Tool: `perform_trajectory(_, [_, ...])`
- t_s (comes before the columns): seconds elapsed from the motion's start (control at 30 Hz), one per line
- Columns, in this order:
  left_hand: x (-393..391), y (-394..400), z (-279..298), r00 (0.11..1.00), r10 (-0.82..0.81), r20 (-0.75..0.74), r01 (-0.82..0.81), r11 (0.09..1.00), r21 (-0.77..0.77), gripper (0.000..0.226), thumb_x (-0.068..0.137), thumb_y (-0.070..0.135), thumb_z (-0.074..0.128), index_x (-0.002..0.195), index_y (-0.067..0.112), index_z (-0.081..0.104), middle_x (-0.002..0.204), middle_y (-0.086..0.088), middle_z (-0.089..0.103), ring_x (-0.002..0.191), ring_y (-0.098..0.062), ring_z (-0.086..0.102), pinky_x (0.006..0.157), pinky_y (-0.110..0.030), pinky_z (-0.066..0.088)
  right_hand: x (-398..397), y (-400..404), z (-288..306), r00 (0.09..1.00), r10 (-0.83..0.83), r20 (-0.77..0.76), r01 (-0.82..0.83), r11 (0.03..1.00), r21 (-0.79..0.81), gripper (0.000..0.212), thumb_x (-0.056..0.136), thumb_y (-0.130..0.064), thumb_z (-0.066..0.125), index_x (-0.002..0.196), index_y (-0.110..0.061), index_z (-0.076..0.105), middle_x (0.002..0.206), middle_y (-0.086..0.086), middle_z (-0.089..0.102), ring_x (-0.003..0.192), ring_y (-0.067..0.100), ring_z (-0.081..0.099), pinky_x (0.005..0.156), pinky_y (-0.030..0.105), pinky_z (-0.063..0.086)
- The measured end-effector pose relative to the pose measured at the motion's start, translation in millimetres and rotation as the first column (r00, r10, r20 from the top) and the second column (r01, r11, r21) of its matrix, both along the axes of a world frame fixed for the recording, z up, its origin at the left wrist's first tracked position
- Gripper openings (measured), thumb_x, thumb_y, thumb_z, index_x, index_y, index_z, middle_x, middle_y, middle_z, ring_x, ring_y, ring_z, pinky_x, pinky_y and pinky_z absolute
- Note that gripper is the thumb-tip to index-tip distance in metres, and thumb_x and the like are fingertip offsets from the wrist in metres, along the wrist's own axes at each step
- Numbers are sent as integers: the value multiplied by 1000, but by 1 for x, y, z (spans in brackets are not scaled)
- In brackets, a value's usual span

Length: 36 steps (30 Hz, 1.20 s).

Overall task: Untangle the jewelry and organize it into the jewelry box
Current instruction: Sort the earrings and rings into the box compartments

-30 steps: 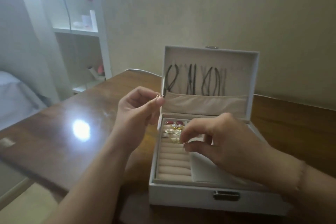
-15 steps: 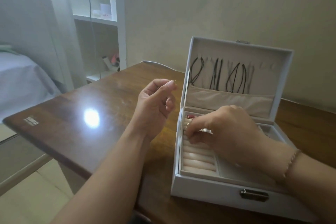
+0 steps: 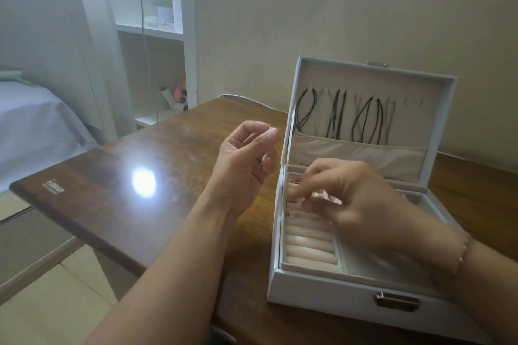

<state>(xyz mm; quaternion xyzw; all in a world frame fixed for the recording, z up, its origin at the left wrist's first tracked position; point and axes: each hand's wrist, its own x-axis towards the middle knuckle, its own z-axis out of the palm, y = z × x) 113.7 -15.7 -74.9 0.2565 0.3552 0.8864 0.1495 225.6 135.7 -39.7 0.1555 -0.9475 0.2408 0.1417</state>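
Fingers [image 3: 273, 136] of the left hand [image 3: 246, 165] pinch a tiny gold-coloured piece [image 3: 271, 128] between thumb and forefinger, held up above the desk [image 3: 140, 154] just left of the open lid; what the piece is cannot be told at this size. The other fingers of that hand curl loosely into the palm. Over the box, the right hand [image 3: 356, 199] reaches down to the ring rolls [image 3: 308, 244], its fingers [image 3: 301, 192] curled round a small shiny piece [image 3: 319, 195] at the far rows; motion blur hides its shape. A red-stoned ring [image 3: 295, 180] sits in the farthest row, touching or just beside those fingertips. A thin bead bracelet [image 3: 464, 253] circles the right wrist.

The white jewelry box [image 3: 330, 297] stands on the right part of the desk with its lid [image 3: 375, 75] upright, a metal clasp [image 3: 396, 301] on its front wall. Black cord necklaces [image 3: 339, 115] hang inside the lid, their lower ends tucked into a beige pocket [image 3: 358, 152]. Right of the rolls lies an open compartment [image 3: 417, 199].

Beyond the desk stand a white shelf unit [image 3: 157, 33] and a bed [image 3: 30, 120].
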Motion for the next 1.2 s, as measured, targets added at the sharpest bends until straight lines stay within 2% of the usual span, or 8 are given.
perform_trajectory(0.1, [3, -1, -1, 982, -11, -189, -2, 997, -71, 18, 69, 13, 83, 74, 23, 69, 69, 0, 58, 52, -9, 45, 50, -22, 38, 5, 7, 9, 991, -76, -113, 30, 932, -362, 23, 83, -14, 73, 99, -30, 74, 81, -8, 68, 57, 18, 54, 48, 21, 48])
perform_trajectory(0.23, [15, 3, 2, 852, 59, -521, -182, 965, -188, 17, 74, 0, 80, 83, 9, 70, 73, 2, 67, 56, -11, 57, 54, -23, 49, 8, 7, 11, 960, -226, -167, 132, 887, -443, 25, 79, -40, 68, 102, -29, 72, 82, -4, 71, 70, 17, 65, 60, 25, 57])
perform_trajectory(0.33, [20, 7, 0, 701, 131, -701, -406, 881, -242, 14, 76, 10, 82, 83, 13, 71, 73, 8, 67, 56, -24, 54, 49, -35, 48, 9, 2, 7, 970, -214, -111, 146, 888, -435, 19, 80, -35, 71, 93, -22, 76, 77, -8, 74, 67, 6, 68, 58, 17, 53])
perform_trajectory(0.57, [22, 15, -7, 492, 267, -829, -674, 720, -168, 25, 72, 12, 87, 80, 23, 66, 67, 27, 58, 54, -4, 49, 57, -10, 36, 10, 2, 8, 981, -190, -36, 158, 897, -412, 13, 80, -18, 78, 93, -19, 78, 78, -9, 75, 70, 4, 70, 58, 12, 51])
perform_trajectory(0.83, [20, 13, -6, 374, 308, -875, -736, 673, -78, 25, 73, 13, 70, 97, 20, 67, 95, 11, 65, 88, -15, 56, 69, -27, 44, 15, 15, 27, 947, -150, 283, 271, 847, -457, 12, 88, -6, 67, 88, -13, 76, 71, 12, 70, 56, 14, 58, 53, 24, 51])
perform_trajectory(0.93, [20, 9, -3, 503, 291, -813, -713, 671, -201, 58, 61, 26, 54, 119, 28, 58, 124, 9, 53, 115, -20, 47, 93, -31, 41, 21, 16, 32, 891, -63, 449, 227, 919, -322, 17, 89, -4, 65, 86, -16, 77, 66, 3, 68, 56, 10, 57, 54, 21, 47])
perform_trajectory(1.07, [18, 2, -4, 765, -24, -644, -413, 748, -519, 101, 48, 36, 54, 142, 56, 20, 150, 32, 13, 147, -9, 9, 120, -53, 16, 18, 11, 26, 873, -113, 474, 224, 957, -185, 18, 90, -9, 67, 84, -21, 78, 59, 1, 62, 52, 6, 54, 52, 18, 43])
perform_trajectory(1.2, [14, 1, -8, 764, -221, -606, -302, 707, -640, 113, 52, 27, 58, 141, 65, 1, 155, 34, -10, 146, 5, -16, 122, -53, -2, 16, 7, 25, 883, -135, 451, 220, 965, -143, 19, 90, -8, 68, 84, -22, 79, 54, -3, 61, 51, 4, 54, 53, 16, 43])
